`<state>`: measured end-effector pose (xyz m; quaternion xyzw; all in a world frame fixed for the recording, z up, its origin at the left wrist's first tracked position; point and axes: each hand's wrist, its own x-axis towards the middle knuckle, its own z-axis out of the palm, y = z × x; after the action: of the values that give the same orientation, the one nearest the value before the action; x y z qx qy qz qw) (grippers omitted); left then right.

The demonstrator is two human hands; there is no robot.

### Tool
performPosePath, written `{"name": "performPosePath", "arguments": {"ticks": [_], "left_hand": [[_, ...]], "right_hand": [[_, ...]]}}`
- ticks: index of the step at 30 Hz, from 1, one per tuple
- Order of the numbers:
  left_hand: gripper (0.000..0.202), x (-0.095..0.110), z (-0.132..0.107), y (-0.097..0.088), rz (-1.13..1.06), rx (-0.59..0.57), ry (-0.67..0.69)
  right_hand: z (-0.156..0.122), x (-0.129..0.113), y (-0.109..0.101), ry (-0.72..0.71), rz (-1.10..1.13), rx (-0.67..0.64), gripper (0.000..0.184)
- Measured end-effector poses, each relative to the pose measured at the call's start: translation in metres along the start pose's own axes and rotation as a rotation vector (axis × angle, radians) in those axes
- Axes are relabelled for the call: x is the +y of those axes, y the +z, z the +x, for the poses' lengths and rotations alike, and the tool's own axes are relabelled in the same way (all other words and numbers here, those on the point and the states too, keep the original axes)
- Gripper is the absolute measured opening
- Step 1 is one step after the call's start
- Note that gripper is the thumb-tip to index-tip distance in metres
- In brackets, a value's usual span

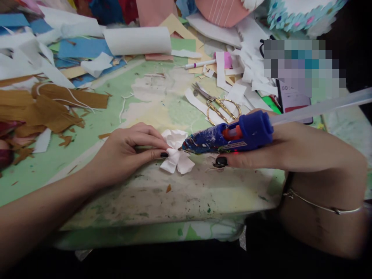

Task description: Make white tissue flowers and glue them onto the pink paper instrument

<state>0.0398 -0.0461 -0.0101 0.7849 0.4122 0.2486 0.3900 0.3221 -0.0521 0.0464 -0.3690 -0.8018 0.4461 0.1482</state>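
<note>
Between the thumb and fingers of my left hand (136, 149) is the edge of a white paper flower (178, 159), its petals spread near the table's front edge. My right hand (279, 151) is wrapped round a blue hot glue gun (229, 133), which lies on its side with a small red light showing. The gun's nozzle points left and meets the flower's middle; whether it touches the paper I cannot tell. A long clear glue stick (322, 106) sticks out of the gun's rear toward the right.
Gold-handled scissors (222, 106) lie just beyond the glue gun. A white marker (200, 64), a paper roll (138, 40) and white scraps (247, 69) are further back. Brown crepe paper (43, 104) covers the left side. A phone (295, 100) rests at the right.
</note>
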Motion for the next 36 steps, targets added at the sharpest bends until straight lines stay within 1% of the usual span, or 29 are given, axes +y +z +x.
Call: {"name": "performPosePath", "arguments": {"ticks": [3,10,21,30,36], "left_hand": [[0.010,-0.0001,0.0009,0.0006,-0.004,0.002,-0.006],[0.009,0.0010,0.0017,-0.0007,0.007,-0.017,-0.028],[0.009,0.0022,0.0022,0.0000,0.007,-0.014,-0.029],[0.008,0.0012,0.0025,-0.0009,0.004,-0.010,-0.042],[0.009,0.0015,0.0023,-0.0007,0.017,-0.008,-0.043]], "right_hand": [[-0.0003,-0.0003,-0.0005,0.025,0.010,-0.031,0.017],[-0.0009,-0.0021,-0.0017,0.043,0.008,-0.010,0.022],[-0.0001,-0.0030,-0.0008,0.028,0.050,-0.012,0.020],[-0.0014,-0.0046,-0.0038,-0.011,0.015,0.003,0.017],[-0.0024,-0.0045,-0.0038,-0.004,-0.006,-0.014,0.017]]}}
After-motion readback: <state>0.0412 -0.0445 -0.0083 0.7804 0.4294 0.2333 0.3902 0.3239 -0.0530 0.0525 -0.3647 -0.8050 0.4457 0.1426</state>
